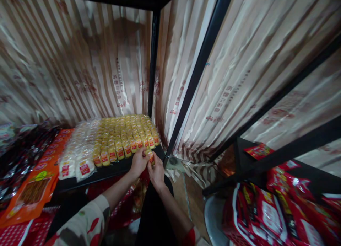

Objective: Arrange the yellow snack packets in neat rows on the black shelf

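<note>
Between my two hands is a small yellow snack pack point(150, 156) with a red label, in clear wrap. My left hand point(139, 162) has its fingers closed on the pack's left side. From the right, my right hand point(157, 173) grips the same pack. Just behind my hands, rows of matching yellow snack packs point(119, 150) stand close together on a black shelf point(106, 172). Beside them on the left are white packs point(85, 167) in clear wrap, also with red labels.
Orange snack bags point(34, 191) and dark shiny packets point(25, 157) lie farther left. Black metal posts point(195, 75) rise at the shelf corner, before a patterned curtain point(114, 61). At lower right, red packets point(269, 210) fill a bag near a grey basin point(214, 217).
</note>
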Motion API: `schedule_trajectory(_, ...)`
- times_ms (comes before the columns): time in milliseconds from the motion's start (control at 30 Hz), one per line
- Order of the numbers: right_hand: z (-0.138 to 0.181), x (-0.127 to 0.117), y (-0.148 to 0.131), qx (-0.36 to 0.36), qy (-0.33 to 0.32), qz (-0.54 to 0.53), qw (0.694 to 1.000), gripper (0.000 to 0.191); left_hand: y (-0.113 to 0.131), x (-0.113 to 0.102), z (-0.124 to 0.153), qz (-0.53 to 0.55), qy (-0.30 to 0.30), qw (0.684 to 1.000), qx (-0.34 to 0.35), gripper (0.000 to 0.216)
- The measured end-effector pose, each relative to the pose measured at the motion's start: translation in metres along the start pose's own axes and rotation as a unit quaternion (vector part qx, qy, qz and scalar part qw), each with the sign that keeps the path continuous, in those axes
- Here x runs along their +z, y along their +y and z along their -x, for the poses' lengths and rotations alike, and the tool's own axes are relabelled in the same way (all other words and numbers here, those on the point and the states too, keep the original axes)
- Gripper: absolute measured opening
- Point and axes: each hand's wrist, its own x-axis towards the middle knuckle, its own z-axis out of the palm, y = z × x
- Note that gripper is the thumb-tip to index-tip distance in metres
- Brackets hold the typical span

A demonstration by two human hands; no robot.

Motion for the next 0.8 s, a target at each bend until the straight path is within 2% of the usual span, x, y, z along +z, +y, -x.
schedule_trajectory(200,-0.005,0.006,0.004,-0.032,0.068,0.023,0.997,0.06,0.015,0.018,-0.025,-0.05,0.005,0.997,0.058,0.02)
schedule_trajectory(467,-0.017,0.01,0.02,-0.026,0.05,0.023,0.998,0.062,0.033,0.035,-0.051,-0.132,0.001,0.984,0.117,0.03)
schedule_trajectory(800,-0.031,0.018,0.04,-0.012,0.036,0.002,0.999,0.065,0.038,0.042,-0.065,-0.277,0.013,0.943,0.186,0.024)
